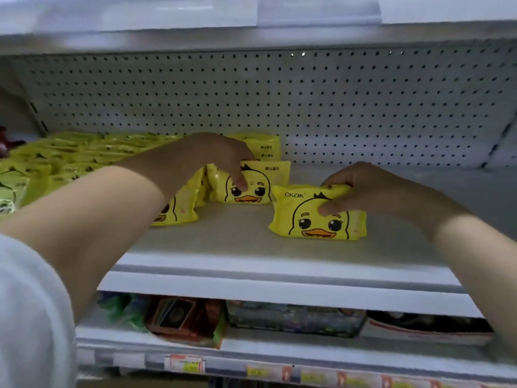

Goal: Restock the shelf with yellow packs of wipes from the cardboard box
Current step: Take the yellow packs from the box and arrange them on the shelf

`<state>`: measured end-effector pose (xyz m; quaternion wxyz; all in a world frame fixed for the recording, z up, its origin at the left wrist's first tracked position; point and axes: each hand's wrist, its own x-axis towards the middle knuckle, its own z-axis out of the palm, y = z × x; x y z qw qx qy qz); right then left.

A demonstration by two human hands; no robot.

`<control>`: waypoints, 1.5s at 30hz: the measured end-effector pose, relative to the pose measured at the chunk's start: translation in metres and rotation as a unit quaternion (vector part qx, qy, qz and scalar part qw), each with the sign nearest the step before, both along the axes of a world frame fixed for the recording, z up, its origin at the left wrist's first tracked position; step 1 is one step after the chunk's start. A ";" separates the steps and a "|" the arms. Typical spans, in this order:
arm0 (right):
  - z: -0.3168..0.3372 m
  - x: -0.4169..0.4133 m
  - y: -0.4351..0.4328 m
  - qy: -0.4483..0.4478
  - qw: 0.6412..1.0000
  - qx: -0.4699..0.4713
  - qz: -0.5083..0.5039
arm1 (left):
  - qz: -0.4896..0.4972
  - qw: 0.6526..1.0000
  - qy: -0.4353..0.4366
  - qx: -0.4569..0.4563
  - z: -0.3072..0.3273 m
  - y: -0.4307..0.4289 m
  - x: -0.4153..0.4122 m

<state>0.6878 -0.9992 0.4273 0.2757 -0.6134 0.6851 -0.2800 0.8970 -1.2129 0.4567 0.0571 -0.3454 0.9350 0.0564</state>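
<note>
Left forearm [112,208] hides most of the front leaning yellow plastic duck-print wipes pack [179,212]. Left-edge green packs [11,189] are cut off; paper price labels [184,364] on the lower rail are blurred, unreadable.

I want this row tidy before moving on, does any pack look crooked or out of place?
Nothing looks damaged. The front pack the right hand grips stands alone, apart from the rest and nearer the shelf edge. The row beside the middle pack in the left hand leans sideways.

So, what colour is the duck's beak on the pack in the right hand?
Orange, on the yellow pack the right hand grips; best in the head view.
</note>
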 end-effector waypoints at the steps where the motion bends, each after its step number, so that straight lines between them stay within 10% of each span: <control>1: 0.000 0.002 -0.005 0.001 1.000 -0.002 0.006 | -0.006 1.000 0.013 -0.003 -0.004 -0.010 -0.003; 14: -0.010 0.049 -0.090 0.051 0.996 -0.033 0.058 | -0.096 0.983 0.127 -0.091 -0.028 -0.055 -0.003; 20: -0.021 0.066 -0.123 0.095 0.987 -0.127 0.014 | -0.066 0.939 0.336 0.038 -0.012 -0.040 0.035; 25: -0.028 0.059 -0.120 0.005 0.987 -0.161 0.001 | -0.056 0.956 0.274 0.090 -0.012 -0.030 0.050; 45: -0.032 0.040 -0.115 -0.109 0.976 -0.162 -0.092 | -0.018 0.976 0.130 -0.175 -0.016 -0.024 0.043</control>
